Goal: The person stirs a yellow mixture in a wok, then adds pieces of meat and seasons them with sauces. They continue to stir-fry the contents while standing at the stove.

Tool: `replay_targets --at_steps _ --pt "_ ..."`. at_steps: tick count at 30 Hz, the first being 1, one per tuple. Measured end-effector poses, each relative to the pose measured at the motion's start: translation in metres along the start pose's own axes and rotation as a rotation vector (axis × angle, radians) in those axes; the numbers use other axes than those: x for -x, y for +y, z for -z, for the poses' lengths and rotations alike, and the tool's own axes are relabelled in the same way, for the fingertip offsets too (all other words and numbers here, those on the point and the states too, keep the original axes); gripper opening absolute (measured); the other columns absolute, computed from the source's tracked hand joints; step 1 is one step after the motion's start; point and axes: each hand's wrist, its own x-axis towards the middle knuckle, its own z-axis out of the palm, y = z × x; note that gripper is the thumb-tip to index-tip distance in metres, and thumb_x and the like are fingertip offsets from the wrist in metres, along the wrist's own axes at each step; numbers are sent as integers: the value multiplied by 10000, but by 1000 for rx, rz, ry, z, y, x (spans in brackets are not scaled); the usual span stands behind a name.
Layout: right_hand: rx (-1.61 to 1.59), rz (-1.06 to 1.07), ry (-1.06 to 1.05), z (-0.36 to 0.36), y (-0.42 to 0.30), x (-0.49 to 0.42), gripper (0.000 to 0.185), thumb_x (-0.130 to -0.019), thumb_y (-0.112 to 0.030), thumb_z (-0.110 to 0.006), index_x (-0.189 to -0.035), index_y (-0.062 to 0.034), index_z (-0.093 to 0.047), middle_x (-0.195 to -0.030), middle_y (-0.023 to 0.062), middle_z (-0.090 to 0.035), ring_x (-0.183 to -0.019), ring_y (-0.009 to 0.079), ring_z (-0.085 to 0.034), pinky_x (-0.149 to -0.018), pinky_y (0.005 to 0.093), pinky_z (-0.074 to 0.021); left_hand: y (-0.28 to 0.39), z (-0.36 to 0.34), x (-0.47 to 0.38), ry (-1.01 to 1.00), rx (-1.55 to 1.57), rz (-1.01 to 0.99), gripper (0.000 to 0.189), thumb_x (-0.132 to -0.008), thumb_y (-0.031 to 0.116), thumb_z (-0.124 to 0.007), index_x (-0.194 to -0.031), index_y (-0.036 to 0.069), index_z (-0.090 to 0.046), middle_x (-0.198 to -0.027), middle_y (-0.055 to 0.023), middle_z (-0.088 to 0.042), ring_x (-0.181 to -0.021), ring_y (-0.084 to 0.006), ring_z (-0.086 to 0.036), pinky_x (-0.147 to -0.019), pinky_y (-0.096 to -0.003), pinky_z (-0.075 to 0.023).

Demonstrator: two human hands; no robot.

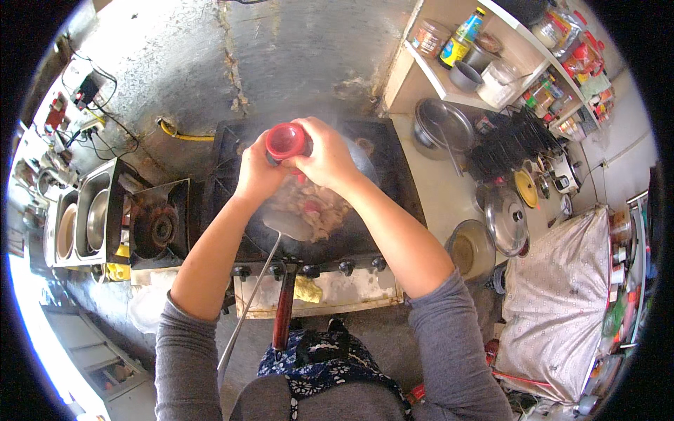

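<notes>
Both of my hands are on a red round container (286,141) above a steaming wok (363,163). My left hand (254,171) grips its left side, and my right hand (329,155) wraps around the right. The round red end faces the camera; its far end is mostly hidden behind my fingers. Light-brown chopped food (326,216) lies in the wok, with a reddish piece among it. A long-handled metal wok spatula (288,225) rests in the wok, its shaft leaning out towards my left forearm. The wok's dark wooden handle (285,310) points at my body.
The wok sits on a black gas stove (224,158) with knobs in front. Left are another burner (160,229) and a steel sink (108,184). On the right counter (416,173) stand a steel pot (442,126), a glass lid (505,218) and a glass bowl (471,250).
</notes>
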Motion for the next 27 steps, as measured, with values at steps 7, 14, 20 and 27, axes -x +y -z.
replay_targets --at_steps 7,14,20,27 --pt "32 21 -4 -4 1 -5 536 -567 -147 -789 -1046 -44 -572 -1001 138 -617 -937 336 -597 -803 392 -485 -3 6 -3 -31 -15 55 552 -663 110 -773 -1160 30 -546 -1075 -98 -635 -1017 -197 -598 -887 -325 -459" --pt "23 40 -98 -2 4 -6 621 -571 -193 -809 -1110 -29 -545 -1058 145 -601 -988 335 -580 -841 398 -469 -9 9 -2 -87 -14 55 646 -661 130 -780 -1228 35 -487 -1162 -111 -588 -1092 -197 -553 -945 -331 -423" --pt "74 31 -117 12 -11 -3 635 -558 -199 -819 -1104 -33 -541 -1038 143 -595 -963 341 -581 -815 407 -471 -15 0 2 -19 66 -68 585 -646 140 -781 -1157 48 -513 -1060 -112 -628 -1013 -227 -601 -867 -336 -462" --pt "135 5 -96 21 -6 10 557 -570 -196 -813 -1041 -39 -560 -969 136 -603 -914 343 -588 -780 409 -474 -1 -20 11 -40 146 -2 549 -656 106 -773 -1139 52 -518 -1041 -115 -636 -979 -238 -616 -834 -345 -481"
